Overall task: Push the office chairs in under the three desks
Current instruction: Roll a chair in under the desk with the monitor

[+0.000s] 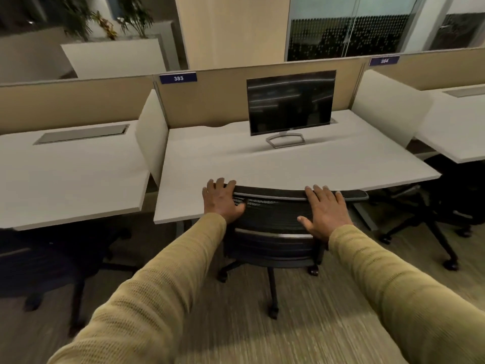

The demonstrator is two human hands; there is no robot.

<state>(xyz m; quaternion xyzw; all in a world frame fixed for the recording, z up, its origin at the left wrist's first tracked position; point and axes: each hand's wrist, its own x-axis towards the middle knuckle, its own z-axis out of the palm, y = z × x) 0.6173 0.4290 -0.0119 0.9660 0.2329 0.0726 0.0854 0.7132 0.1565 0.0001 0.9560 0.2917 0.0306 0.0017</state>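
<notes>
Now my left grip (223, 199) and right grip (326, 211) press flat and wide against the backrest of the middle chair (270, 219), clasping nothing; its top sits at the tabletop (236, 164) edge. I judge this chair nearly in: next, a straight, even shove. A monitor (291, 101) stands on the tabletop; carpet (315, 324) lies below.

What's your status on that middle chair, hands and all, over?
Both pressing: left hand, right hand flat on the backrest top. The middle chair backrest meets the desk edge. Nothing visible in the way.
</notes>
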